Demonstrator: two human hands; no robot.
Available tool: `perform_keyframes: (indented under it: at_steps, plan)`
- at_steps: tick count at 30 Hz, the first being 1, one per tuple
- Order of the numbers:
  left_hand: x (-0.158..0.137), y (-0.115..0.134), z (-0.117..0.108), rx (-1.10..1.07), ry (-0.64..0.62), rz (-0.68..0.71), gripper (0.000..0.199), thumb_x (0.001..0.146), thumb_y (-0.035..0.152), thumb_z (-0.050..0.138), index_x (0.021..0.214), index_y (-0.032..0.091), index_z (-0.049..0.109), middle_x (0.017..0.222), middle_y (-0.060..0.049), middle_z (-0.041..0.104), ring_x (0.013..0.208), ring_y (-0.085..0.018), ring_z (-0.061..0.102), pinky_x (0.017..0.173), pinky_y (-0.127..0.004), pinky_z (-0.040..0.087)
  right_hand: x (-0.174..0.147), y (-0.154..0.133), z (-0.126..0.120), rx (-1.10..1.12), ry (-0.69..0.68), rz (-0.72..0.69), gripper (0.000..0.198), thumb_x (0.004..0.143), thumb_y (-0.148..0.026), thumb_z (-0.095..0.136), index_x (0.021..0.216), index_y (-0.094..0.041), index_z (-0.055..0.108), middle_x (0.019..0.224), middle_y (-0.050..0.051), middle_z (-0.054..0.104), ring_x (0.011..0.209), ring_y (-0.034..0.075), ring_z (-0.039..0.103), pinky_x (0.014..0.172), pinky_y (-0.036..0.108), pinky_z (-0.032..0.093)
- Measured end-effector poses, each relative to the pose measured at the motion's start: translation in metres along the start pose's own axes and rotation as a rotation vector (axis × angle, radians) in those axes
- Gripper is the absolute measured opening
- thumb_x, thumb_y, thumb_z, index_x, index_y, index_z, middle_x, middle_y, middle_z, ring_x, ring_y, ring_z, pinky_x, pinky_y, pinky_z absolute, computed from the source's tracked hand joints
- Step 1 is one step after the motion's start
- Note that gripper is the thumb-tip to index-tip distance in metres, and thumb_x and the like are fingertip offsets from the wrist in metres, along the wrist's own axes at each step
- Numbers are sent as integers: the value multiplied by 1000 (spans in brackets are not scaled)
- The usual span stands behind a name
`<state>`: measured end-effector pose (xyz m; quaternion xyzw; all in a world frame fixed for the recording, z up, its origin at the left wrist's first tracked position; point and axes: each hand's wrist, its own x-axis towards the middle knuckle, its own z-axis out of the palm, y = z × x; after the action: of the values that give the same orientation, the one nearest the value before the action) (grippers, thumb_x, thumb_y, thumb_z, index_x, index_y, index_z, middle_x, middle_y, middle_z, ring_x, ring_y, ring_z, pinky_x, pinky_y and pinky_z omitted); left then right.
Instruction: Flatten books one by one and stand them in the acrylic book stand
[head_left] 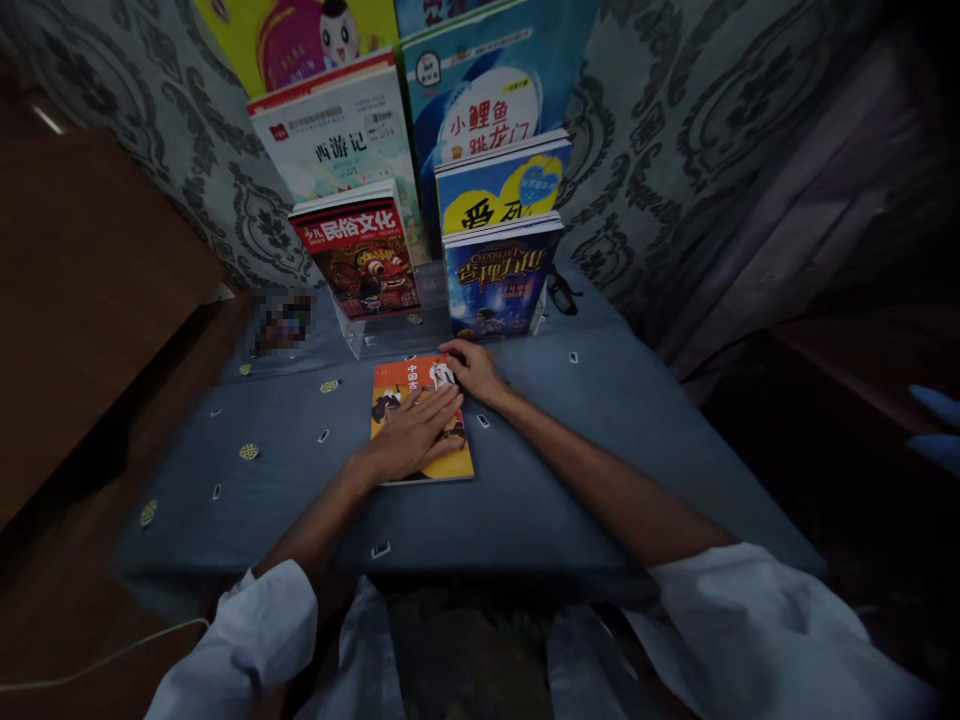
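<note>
An orange and yellow book (384, 378) with Chinese lettering and drawn figures on its cover lies closed on the cloth-covered table. My left hand (416, 432) rests flat across the middle of the cover, fingers stretched out towards the right edge, hiding much of the picture. At the book's upper right corner, my right hand (475, 372) is closed, with its fingers curled and the thumb against the edge. Just beyond the book stands a clear tiered rack (386, 335) of upright books, among them a red book (364, 260) and a dark blue book (499, 285).
Higher in the rack are a white book (330, 140), a blue and yellow book (502, 185) and several others. Dark glasses (562, 292) lie right of the rack. A blurred patch (283, 322) is at the table's back left. Patterned wall covering (667, 110) rises behind.
</note>
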<state>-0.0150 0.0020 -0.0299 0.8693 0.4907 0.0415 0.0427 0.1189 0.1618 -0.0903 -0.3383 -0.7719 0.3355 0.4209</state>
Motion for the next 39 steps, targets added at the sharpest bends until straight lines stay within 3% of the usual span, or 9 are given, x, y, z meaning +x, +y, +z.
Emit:
perform_keyframes:
  at_steps: [12,15,19,21,23,25,28,33,39]
  plan:
    - [-47,49,3,-41,0,141,70,101,55,41,158,21,19,161,-8,33,153,-18,20,127,-48,9,-2,-2,-2,-67,-17,-38,31,82,-13,50,103,-20,72,102,6,74,93,22,67,89,39,53]
    - [-52,52,0,-83,27,125,67,102,50,44,158,23,20,160,-7,36,152,-17,24,127,-46,15,-5,-7,-5,-101,-20,-57,30,83,-13,50,102,-20,72,107,10,73,101,26,66,94,45,51]
    - [-63,55,0,-114,117,2,59,103,40,45,156,21,26,158,-9,41,148,-16,33,124,-41,28,-19,-31,-5,-183,-22,-143,29,87,-15,51,106,-20,72,126,14,68,123,31,58,108,54,41]
    - [-70,59,5,-91,167,-48,56,103,36,45,154,20,30,155,-10,45,147,-17,36,122,-42,31,-31,-50,2,-168,-155,-265,31,92,-19,50,115,-21,71,132,11,66,127,29,57,110,52,41]
    - [-77,65,10,-61,182,-77,55,102,37,47,152,18,33,151,-12,49,145,-20,41,121,-45,33,-44,-69,14,-64,-427,-399,36,96,-22,47,126,-24,67,134,7,66,127,24,59,108,45,46]
    - [-83,70,14,-52,163,-96,56,101,40,49,151,17,36,148,-13,53,142,-23,45,121,-47,33,-53,-84,27,-7,-635,-509,37,98,-26,47,131,-24,65,138,7,64,134,23,54,115,45,40]
    - [-87,74,17,-61,166,-108,58,101,42,48,151,16,35,151,-14,50,144,-23,42,122,-47,29,-53,-92,39,-19,-750,-549,39,99,-27,47,135,-23,61,145,5,58,142,21,44,122,44,30]
    - [-88,72,20,-48,203,-76,63,103,44,43,155,14,25,158,-13,39,152,-21,26,124,-46,24,-26,-80,44,-138,-714,-476,42,98,-27,49,138,-21,59,151,8,51,144,23,41,122,47,31]
    - [-87,71,21,-61,215,-79,62,103,44,44,154,14,26,157,-12,40,152,-19,25,124,-46,26,-10,-66,44,-250,-527,-379,44,98,-30,48,141,-20,56,150,10,51,144,26,41,121,47,32]
